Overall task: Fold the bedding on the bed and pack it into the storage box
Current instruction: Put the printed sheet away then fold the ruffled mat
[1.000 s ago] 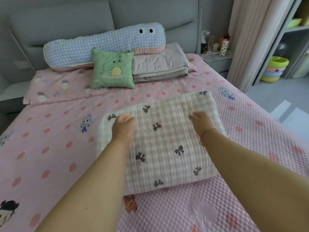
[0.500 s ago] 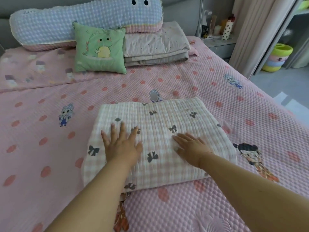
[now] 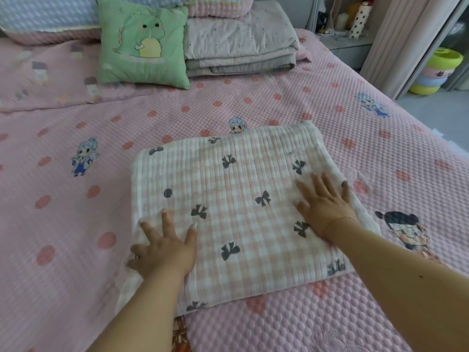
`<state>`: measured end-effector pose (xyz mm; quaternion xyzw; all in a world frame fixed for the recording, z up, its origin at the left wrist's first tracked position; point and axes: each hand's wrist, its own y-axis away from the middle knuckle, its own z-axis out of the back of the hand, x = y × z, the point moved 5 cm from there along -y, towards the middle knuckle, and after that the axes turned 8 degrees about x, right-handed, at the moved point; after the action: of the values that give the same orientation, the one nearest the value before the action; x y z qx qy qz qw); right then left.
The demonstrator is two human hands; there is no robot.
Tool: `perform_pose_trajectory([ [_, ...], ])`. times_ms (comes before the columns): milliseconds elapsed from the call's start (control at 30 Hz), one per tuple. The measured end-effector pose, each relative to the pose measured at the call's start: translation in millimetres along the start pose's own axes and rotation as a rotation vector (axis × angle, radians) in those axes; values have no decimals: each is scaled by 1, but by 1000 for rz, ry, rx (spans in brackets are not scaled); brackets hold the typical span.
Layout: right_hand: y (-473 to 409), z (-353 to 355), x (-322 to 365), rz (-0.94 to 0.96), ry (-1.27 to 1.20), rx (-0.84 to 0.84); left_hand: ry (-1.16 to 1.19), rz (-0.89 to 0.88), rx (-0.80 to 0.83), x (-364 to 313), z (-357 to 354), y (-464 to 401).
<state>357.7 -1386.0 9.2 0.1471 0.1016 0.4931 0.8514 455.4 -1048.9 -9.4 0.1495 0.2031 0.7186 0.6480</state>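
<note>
So the folded checked blanket (image 3: pixel 236 214), pink-and-white with little dark bows on it, is lying flat in the middle of the frame on the pink quilted bedspread (image 3: pixel 330 321). Both hands are on top of it. The left hand (image 3: pixel 163 247) sits at the blanket's lower left corner, fingers spread and flat, palm down on the fabric. The right hand (image 3: pixel 327 201) is over by the right edge, also palm down with fingers straight and splayed, pressing the cloth. Neither hand is gripping anything, just flat on it.

Up at the top of the frame there's a green dinosaur cushion (image 3: pixel 143 41) leaning against a long blue checked pillow (image 3: pixel 48 13), and right beside the cushion a folded grey quilt (image 3: pixel 238 44) stacked up. Far upper right you can see a curtain (image 3: pixel 403 34) and a stack of colourful plastic tubs (image 3: pixel 436 72) on the floor. No storage box in view that I can spot.
</note>
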Motion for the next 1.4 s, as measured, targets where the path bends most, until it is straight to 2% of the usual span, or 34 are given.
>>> perform_pose_trajectory([
  [67,-5,3,-20,-151,-104,27,33,26,-10,-1,2,-3],
  [167,-10,1,-37,-318,-505,84,136,95,-67,5,1,-9],
  [267,-13,-11,-49,-418,-828,87,303,144,-123,14,0,-18],
  [367,-14,-18,-53,-445,-979,122,422,169,-157,20,2,-23],
  [533,-4,-29,-54,-431,-971,121,649,152,-170,30,-3,-23],
  [767,45,-52,-43,-415,-1027,178,1082,76,68,51,-19,12],
  [900,91,-68,-48,-460,-1000,205,1232,85,161,60,-38,59],
  [1033,154,-77,-63,-474,-1023,215,1260,132,245,83,-60,120],
  [1233,294,-87,-97,-556,-977,324,1304,159,417,121,-73,247],
  [1400,400,-88,-134,-620,-1054,340,1231,38,582,154,-87,336],
])
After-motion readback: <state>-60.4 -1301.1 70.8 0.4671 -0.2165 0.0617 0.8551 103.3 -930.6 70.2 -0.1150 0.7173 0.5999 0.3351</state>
